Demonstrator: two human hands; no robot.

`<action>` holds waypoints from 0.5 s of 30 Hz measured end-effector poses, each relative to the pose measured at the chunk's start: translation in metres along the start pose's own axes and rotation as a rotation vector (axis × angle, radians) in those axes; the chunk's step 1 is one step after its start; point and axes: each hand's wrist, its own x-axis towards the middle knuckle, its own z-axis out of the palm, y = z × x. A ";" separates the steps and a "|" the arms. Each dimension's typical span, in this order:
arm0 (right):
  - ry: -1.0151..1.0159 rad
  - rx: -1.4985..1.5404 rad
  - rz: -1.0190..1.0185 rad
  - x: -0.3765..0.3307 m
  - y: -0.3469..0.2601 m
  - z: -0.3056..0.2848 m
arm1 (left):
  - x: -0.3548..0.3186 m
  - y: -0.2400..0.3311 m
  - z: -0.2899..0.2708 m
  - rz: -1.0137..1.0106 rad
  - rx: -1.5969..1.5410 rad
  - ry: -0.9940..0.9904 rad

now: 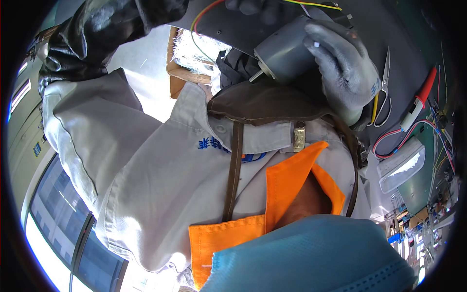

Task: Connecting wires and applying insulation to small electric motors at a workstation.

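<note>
The right hand (343,68), in a grey knit glove, had its fingers (331,41) wrapped around a small grey motor (284,51), shaft (256,75) pointing outward for access, above the dark desk (399,29), while the left hand's fingers (258,7) were barely visible, their grip impossible to tell.

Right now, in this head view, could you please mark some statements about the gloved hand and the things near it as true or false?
1. The gloved right hand grips a grey cylindrical motor. True.
2. The glove covers the motor's shaft. False: the thin metal shaft sticks out bare.
3. Scissors lie on the dark mat beside that hand. True.
4. A hand holds the red-tipped tool. False: it lies alone, beyond the scissors.
</note>
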 end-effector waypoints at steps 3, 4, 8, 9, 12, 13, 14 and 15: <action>0.072 0.042 0.039 -0.005 -0.001 0.004 | 0.004 -0.020 0.012 0.155 -0.111 -0.002; 0.104 0.014 0.079 -0.005 -0.003 0.007 | 0.006 -0.026 0.019 0.304 -0.156 0.010; 0.263 -0.038 0.096 -0.006 -0.005 0.016 | 0.021 -0.035 0.039 0.584 0.267 0.390; 0.318 0.108 0.247 -0.009 -0.005 0.015 | 0.028 -0.035 0.044 0.593 0.270 0.377; 0.453 0.447 0.419 -0.007 0.004 0.018 | 0.036 -0.040 0.060 0.285 -0.603 0.422; 0.431 0.553 0.499 -0.003 0.003 0.007 | 0.020 -0.026 0.051 0.284 -0.641 0.311; 0.407 0.661 0.577 0.000 0.004 -0.002 | 0.027 -0.026 0.056 0.289 -0.631 0.295; 0.346 0.652 0.615 -0.001 0.007 -0.010 | 0.039 -0.031 0.067 0.336 -0.684 0.405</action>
